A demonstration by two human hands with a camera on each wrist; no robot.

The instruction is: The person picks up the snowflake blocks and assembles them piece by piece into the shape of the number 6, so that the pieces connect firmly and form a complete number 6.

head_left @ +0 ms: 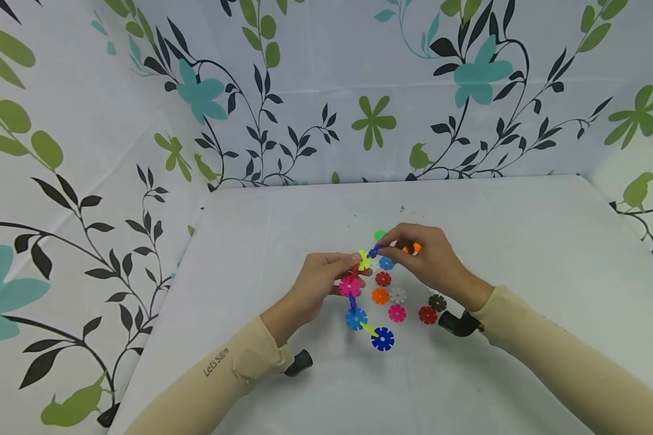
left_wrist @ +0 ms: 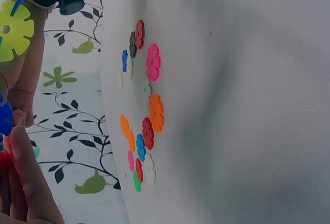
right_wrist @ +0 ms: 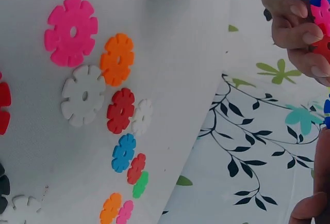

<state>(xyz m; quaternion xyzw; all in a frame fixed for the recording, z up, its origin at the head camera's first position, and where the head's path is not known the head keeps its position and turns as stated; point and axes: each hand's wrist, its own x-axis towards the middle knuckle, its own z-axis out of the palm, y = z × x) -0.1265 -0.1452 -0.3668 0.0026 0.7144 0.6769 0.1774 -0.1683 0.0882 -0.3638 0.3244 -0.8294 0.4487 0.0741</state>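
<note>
At the left of the bench (head_left: 261, 241), across from where I stand, a person's left hand (head_left: 318, 281) grips a chain of notched plastic discs, its fingers curled in with almost no gap and the thumb up by a yellow disc (head_left: 364, 260). Below the hand, the chain runs through a pink disc (head_left: 350, 286) and a light-blue disc (head_left: 356, 318) to a navy disc (head_left: 383, 339) at its lower end; whether that end touches the bench I cannot tell. Just right of the yellow disc, a blue disc (head_left: 374, 251) sits pinched between the thumb and fingers of the right hand (head_left: 432, 257), closed to the disc's thickness. Whether its notch is seated in the yellow one is hidden from here.

The risk looks greatest at that meeting point: a push with the notches out of line could make the blue disc skid from the pinch, or twist the yellow one loose. The chain's lower part, held only from above, could swing and part at a joint if the left grip turns. Beneath and between the hands lie loose discs, among them an orange disc (head_left: 381, 295); farther right, beside the right cuff, a red disc (head_left: 427, 315) could be knocked by a dropping wrist.
</note>
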